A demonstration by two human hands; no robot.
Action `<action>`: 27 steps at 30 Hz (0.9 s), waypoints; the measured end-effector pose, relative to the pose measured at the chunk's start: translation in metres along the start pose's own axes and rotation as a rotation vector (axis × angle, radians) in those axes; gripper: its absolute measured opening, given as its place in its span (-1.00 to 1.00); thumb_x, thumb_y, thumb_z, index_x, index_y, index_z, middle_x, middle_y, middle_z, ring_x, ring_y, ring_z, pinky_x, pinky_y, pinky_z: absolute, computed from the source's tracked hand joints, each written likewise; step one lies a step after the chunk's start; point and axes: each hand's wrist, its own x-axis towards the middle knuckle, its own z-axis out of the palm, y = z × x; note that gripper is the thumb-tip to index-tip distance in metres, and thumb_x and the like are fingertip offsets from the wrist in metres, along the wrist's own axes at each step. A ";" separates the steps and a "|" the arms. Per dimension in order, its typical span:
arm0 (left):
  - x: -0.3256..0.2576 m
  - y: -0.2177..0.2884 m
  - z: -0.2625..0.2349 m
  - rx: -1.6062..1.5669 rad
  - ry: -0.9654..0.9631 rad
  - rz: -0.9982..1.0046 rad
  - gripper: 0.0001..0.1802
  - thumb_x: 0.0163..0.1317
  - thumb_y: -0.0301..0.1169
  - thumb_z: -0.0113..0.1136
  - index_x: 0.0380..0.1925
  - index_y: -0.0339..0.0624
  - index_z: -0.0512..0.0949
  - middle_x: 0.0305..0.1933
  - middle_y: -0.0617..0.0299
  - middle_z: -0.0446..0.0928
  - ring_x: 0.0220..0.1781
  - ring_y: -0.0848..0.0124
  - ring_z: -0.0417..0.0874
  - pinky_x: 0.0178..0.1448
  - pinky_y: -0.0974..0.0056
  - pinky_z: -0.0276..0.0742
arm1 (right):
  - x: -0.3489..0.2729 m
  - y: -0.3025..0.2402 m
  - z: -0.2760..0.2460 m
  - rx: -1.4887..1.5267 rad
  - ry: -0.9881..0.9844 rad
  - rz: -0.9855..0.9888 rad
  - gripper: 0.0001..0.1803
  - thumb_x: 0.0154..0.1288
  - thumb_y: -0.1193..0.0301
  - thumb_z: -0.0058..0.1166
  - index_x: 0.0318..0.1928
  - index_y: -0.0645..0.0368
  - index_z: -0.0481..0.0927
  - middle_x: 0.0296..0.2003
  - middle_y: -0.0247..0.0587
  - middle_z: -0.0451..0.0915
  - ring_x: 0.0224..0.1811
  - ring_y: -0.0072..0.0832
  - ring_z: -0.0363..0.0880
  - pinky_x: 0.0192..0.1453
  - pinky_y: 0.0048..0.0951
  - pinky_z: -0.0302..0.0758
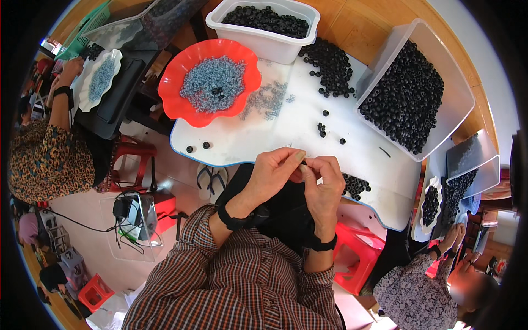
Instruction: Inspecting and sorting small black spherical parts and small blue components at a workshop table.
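Observation:
My left hand and my right hand meet above the near edge of the white table. Both are closed in a pinch, fingertips almost touching, around a small black part; the fingers hide most of it. Beside my right hand, a cluster of black ring-shaped pieces lies at the table's edge. A few loose black round pieces lie just beyond my hands. To the left stands a red wavy-rimmed bowl with many small clear pieces and several black ones.
A white tub of black pieces stands at the back, next to a loose black pile. A tilted translucent bin holds more at the right. Co-workers sit at left and right. A red stool stands below.

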 end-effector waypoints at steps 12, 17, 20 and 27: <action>0.001 -0.001 -0.007 -0.175 -0.056 -0.123 -0.74 0.40 -0.43 0.13 -0.05 -0.41 0.59 -0.29 0.18 0.64 -0.34 0.48 0.66 -0.22 0.37 0.68 | -0.008 -0.006 0.001 0.081 -0.034 0.141 -0.86 0.18 0.63 0.22 -0.22 0.28 0.61 -0.32 -0.19 0.53 -0.38 -0.45 0.58 -0.29 -0.46 0.52; 0.003 0.004 -0.016 -0.406 -0.121 -0.142 -0.70 0.43 -0.36 0.09 -0.02 -0.38 0.58 -0.31 0.18 0.62 -0.39 0.47 0.62 -0.28 0.38 0.64 | -0.013 -0.002 0.006 0.314 0.102 0.160 -0.89 0.30 0.59 0.18 -0.17 0.30 0.62 -0.23 -0.30 0.54 -0.29 -0.61 0.52 -0.21 -0.55 0.48; 0.003 0.003 -0.019 -0.498 -0.170 -0.112 -0.69 0.43 -0.34 0.08 -0.01 -0.37 0.58 -0.29 0.16 0.62 -0.39 0.47 0.61 -0.31 0.38 0.62 | -0.017 -0.007 0.009 0.320 0.126 0.219 -0.90 0.33 0.57 0.16 -0.16 0.30 0.61 -0.23 -0.30 0.54 -0.23 -0.63 0.51 -0.15 -0.60 0.46; -0.003 0.007 -0.014 -0.605 -0.194 -0.056 -0.72 0.44 -0.36 0.06 -0.02 -0.36 0.55 -0.39 0.20 0.53 -0.44 0.52 0.50 -0.35 0.38 0.54 | -0.023 -0.004 0.017 0.448 0.105 0.233 -0.90 0.37 0.56 0.13 -0.14 0.30 0.60 -0.23 -0.32 0.54 -0.21 -0.64 0.50 -0.12 -0.62 0.44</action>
